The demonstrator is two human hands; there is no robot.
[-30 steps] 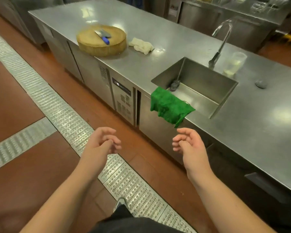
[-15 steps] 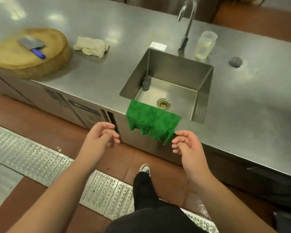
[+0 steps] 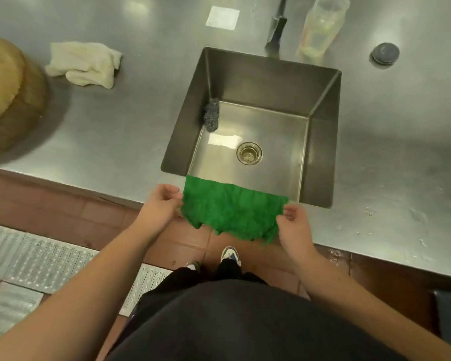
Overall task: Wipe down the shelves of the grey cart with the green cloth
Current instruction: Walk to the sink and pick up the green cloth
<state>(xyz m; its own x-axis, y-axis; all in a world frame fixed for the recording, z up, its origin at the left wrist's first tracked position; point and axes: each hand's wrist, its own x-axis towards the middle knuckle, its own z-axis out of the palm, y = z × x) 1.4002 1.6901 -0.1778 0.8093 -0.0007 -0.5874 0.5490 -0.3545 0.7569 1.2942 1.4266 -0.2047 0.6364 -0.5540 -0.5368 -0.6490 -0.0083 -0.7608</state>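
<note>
The green cloth (image 3: 232, 212) hung over the front lip of the sink (image 3: 320, 142), its upper edge on the rim and its ragged lower edge dangling in front of the bench (image 3: 115, 126). The left hand (image 3: 160, 201) pinched the cloth's left edge between curled fingers and thumb; the right hand (image 3: 294, 225) pinched its right edge in the same way. The grey cart was not in view, so the wiping itself had not begun.

From here a light pinch on only the edges could have let one side slip, dropping the cloth to the floor or back into the basin, where it could pick up water and leave the shelves streaked.

A steel scourer (image 3: 211, 114) sat in the sink's far left corner, near the drain (image 3: 249, 153). On the stainless bench lay a cream rag (image 3: 85, 64), a round wooden chopping block (image 3: 8, 92) at the left edge, a clear plastic cup (image 3: 320, 27) and a loose sink plug (image 3: 385, 53). Below were red floor tiles (image 3: 50, 201) and a metal drain grating (image 3: 42, 259).
</note>
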